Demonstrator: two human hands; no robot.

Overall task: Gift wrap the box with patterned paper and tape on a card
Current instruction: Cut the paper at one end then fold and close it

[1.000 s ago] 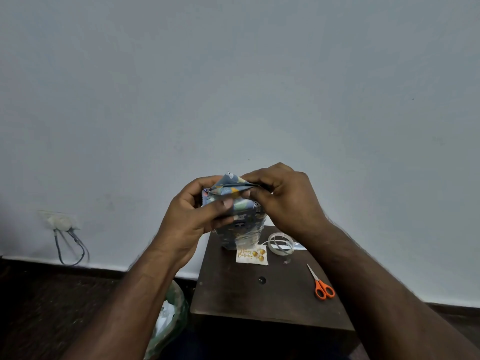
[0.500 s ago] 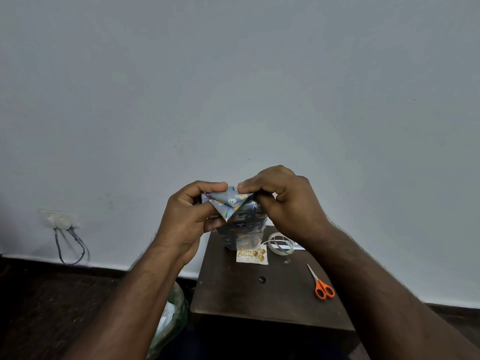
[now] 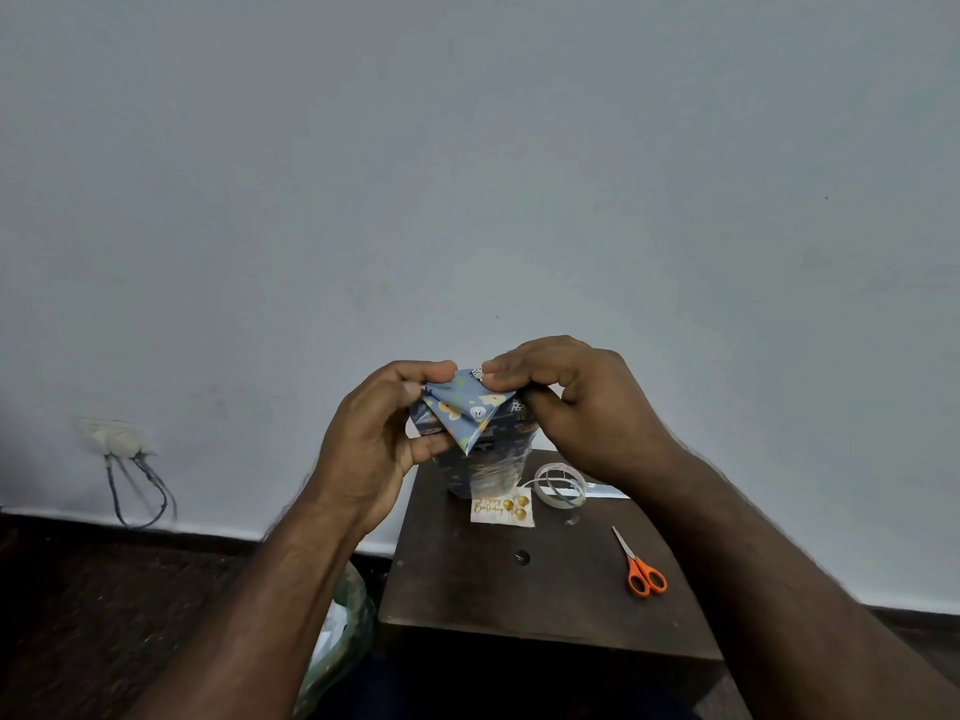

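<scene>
A box wrapped in blue patterned paper [image 3: 488, 454] stands upright at the far edge of the small dark table [image 3: 519, 600]. A triangular paper flap [image 3: 462, 413] hangs down its near top side. My left hand [image 3: 374, 444] pinches the flap's left corner and cups the box's left side. My right hand [image 3: 576, 407] pinches the flap's right corner at the top edge. A white birthday card [image 3: 501, 506] lies flat in front of the box. A roll of clear tape [image 3: 561, 485] lies right of the card.
Orange-handled scissors [image 3: 641, 566] lie on the table's right part. A bin with a plastic liner [image 3: 343, 636] stands on the floor left of the table. A wall socket with cables [image 3: 122, 444] is at the far left. The wall is right behind the table.
The top flap, pressed flat between my fingers a second ago, has been folded down toward me into a triangle. Both hands stayed at the box's top corners.
</scene>
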